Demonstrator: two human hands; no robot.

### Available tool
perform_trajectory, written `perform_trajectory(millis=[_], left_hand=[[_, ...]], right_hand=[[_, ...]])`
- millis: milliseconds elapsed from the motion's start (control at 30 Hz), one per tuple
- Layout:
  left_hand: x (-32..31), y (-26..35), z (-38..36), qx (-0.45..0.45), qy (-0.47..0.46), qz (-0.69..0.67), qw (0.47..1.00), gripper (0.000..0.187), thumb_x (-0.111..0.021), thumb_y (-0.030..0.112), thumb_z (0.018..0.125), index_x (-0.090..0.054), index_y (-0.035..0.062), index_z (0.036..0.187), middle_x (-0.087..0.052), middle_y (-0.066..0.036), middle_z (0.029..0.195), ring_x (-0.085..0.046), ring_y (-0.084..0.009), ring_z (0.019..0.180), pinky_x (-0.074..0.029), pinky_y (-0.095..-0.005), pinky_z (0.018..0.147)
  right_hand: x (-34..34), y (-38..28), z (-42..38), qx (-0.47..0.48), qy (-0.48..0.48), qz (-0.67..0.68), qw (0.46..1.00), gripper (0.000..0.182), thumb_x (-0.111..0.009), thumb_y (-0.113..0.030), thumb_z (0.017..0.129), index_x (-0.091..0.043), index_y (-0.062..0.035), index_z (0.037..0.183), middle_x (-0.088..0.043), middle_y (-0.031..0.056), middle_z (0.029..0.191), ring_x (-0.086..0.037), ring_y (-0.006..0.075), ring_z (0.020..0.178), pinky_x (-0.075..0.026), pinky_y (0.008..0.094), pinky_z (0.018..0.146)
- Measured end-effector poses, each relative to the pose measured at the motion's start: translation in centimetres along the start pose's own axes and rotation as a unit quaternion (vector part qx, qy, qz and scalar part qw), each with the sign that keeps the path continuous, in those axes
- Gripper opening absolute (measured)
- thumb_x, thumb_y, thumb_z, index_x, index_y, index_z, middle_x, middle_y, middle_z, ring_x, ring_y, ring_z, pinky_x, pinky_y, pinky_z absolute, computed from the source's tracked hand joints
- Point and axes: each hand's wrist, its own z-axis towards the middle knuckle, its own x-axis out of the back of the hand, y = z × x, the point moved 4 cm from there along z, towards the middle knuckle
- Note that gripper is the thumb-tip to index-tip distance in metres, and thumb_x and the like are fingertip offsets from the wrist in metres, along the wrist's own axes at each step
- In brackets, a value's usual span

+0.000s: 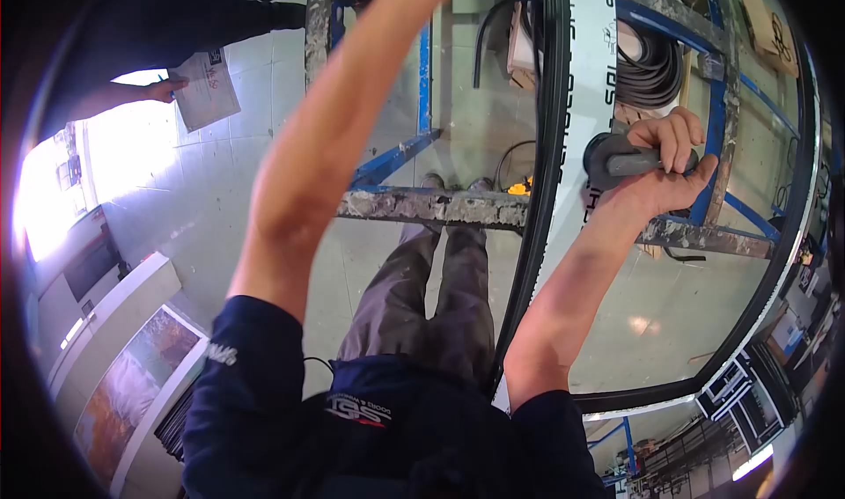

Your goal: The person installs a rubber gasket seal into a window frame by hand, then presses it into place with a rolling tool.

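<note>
Biggest thing here's the window frame (651, 399), blk border w/ see-thru glass, from the top of the view down the worker's R side to a corner low right. Its long white strip (585, 68), printed w/ blk letters, runs btwn the two arms. R hand (671, 169) is over on the glass side, fingers curled & thumb out, gripping a grey suction handle (632, 163); the handle's round pad (598, 161) sits at the strip's R edge, tho I can't tell if it's on strip or glass. L arm (308, 156) stretches up & fwd on the strip's other side; L hand runs off the top, so can't tell if it's open or gripping.

Around that: blue metal stand (396, 160), showing both L of the frame & thru the glass. Its worn bar (431, 206) crosses right in front of the worker's legs (418, 297), blocking the way fwd. R forearm hides the strip's lower bit. Upper L, another person (176, 15) in dark clothes, one hand holding a paper (208, 94) w/ writing. Low L, a big picture panel (141, 376). Coil of dark hose (656, 68) shows beyond the glass, near R fingers in view. Smallest: yellow thing (519, 187) just past the bar, near the shoes (480, 184), too small to name.
</note>
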Motion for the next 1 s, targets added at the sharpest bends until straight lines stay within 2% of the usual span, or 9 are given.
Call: perform_trajectory(millis=[67, 100, 200, 333, 433, 567, 733, 867, 1000], left_hand=[[-0.4, 1.9, -7.9, 0.050, -0.038, -0.063, 0.996, 0.029, -0.067, 0.030, 0.095, -0.066, 0.0005, 0.097, -0.068, -0.005, 0.082, -0.062, -0.0112, 0.070, -0.050, -0.0295, 0.066], [-1.8, 1.3, -12.0, 0.156, -0.106, -0.112, 0.976, 0.027, -0.067, 0.027, 0.095, -0.065, 0.0001, 0.099, -0.068, -0.005, 0.083, -0.062, -0.0110, 0.072, -0.051, -0.0292, 0.066], [-5.2, 1.0, -21.8, 0.383, -0.259, -0.365, 0.808, 0.021, -0.069, 0.015, 0.092, -0.061, -0.0012, 0.102, -0.066, -0.006, 0.082, -0.061, -0.0107, 0.075, -0.051, -0.0277, 0.069], [-6.4, 2.0, -24.1, 0.355, -0.274, -0.356, 0.820, 0.021, -0.072, 0.008, 0.086, -0.056, 0.0002, 0.097, -0.057, -0.002, 0.076, -0.056, -0.0093, 0.073, -0.048, -0.0267, 0.067], [-5.8, 3.3, -23.4, 0.297, -0.302, -0.238, 0.874, 0.022, -0.073, 0.007, 0.084, -0.055, -0.0003, 0.095, -0.055, -0.001, 0.075, -0.051, -0.0096, 0.070, -0.044, -0.0276, 0.063], [-6.5, 2.2, -24.3, 0.310, -0.292, -0.231, 0.875, 0.027, -0.074, 0.015, 0.083, -0.054, -0.0016, 0.090, -0.053, -0.003, 0.073, -0.048, -0.0106, 0.069, -0.042, -0.0301, 0.061], [-5.0, 3.8, -24.8, 0.181, -0.367, -0.101, 0.907, 0.051, -0.081, 0.037, 0.074, -0.062, -0.0020, 0.101, -0.069, -0.022, 0.092, -0.067, -0.0405, 0.092, -0.051, -0.0481, 0.080], [-5.9, 2.9, -24.6, 0.125, -0.393, -0.135, 0.901, 0.060, -0.086, 0.043, 0.067, -0.064, -0.0009, 0.101, -0.070, -0.019, 0.093, -0.067, -0.0393, 0.092, -0.051, -0.0461, 0.080], [-7.1, 1.2, -25.4, 0.176, -0.413, -0.221, 0.866, 0.041, -0.081, 0.034, 0.075, -0.063, -0.0020, 0.086, -0.063, -0.011, 0.076, -0.059, -0.0244, 0.072, -0.047, -0.0377, 0.068]], right_hand=[[0.1, -0.4, 0.0, 0.007, -0.004, 0.014, 1.000, 0.032, -0.062, -0.034, 0.087, -0.050, -0.0035, 0.086, -0.050, 0.0051, 0.079, -0.042, 0.0100, 0.048, -0.033, 0.0245, 0.039], [0.1, -0.5, -0.1, 0.008, -0.006, 0.012, 1.000, 0.031, -0.062, -0.032, 0.086, -0.049, -0.0041, 0.086, -0.050, 0.0045, 0.078, -0.043, 0.0096, 0.046, -0.034, 0.0247, 0.040], [0.0, -0.5, 0.0, 0.013, -0.003, -0.003, 1.000, 0.030, -0.061, -0.031, 0.085, -0.046, -0.0047, 0.085, -0.048, 0.0033, 0.075, -0.044, 0.0084, 0.044, -0.037, 0.0244, 0.041], [0.0, -0.8, 0.0, -0.002, -0.011, -0.013, 1.000, 0.035, -0.063, -0.039, 0.087, -0.052, -0.0056, 0.085, -0.052, 0.0038, 0.076, -0.042, 0.0105, 0.046, -0.034, 0.0251, 0.041], [-0.5, -0.7, -0.6, 0.022, -0.033, -0.060, 0.997, 0.037, -0.060, -0.041, 0.091, -0.052, -0.0055, 0.084, -0.052, 0.0035, 0.075, -0.042, 0.0101, 0.045, -0.034, 0.0249, 0.041], [-1.0, -0.9, -2.9, 0.035, -0.083, -0.116, 0.989, 0.041, -0.056, -0.045, 0.094, -0.050, -0.0061, 0.082, -0.051, 0.0029, 0.073, -0.040, 0.0094, 0.044, -0.034, 0.0238, 0.041], [-4.0, -0.6, -9.0, 0.069, -0.121, -0.214, 0.967, 0.035, -0.061, -0.039, 0.090, -0.043, -0.0137, 0.074, -0.041, -0.0014, 0.066, -0.036, 0.0088, 0.042, -0.031, 0.0248, 0.038], [-4.5, -2.6, -15.5, 0.095, -0.129, -0.202, 0.966, 0.038, -0.060, -0.040, 0.093, -0.045, -0.0117, 0.073, -0.040, -0.0007, 0.065, -0.036, 0.0094, 0.043, -0.029, 0.0252, 0.038], [-4.4, -2.3, -19.4, 0.104, -0.109, -0.240, 0.959, 0.045, -0.057, -0.047, 0.095, -0.047, -0.0094, 0.073, -0.041, 0.0008, 0.064, -0.034, 0.0114, 0.043, -0.027, 0.0270, 0.038]])
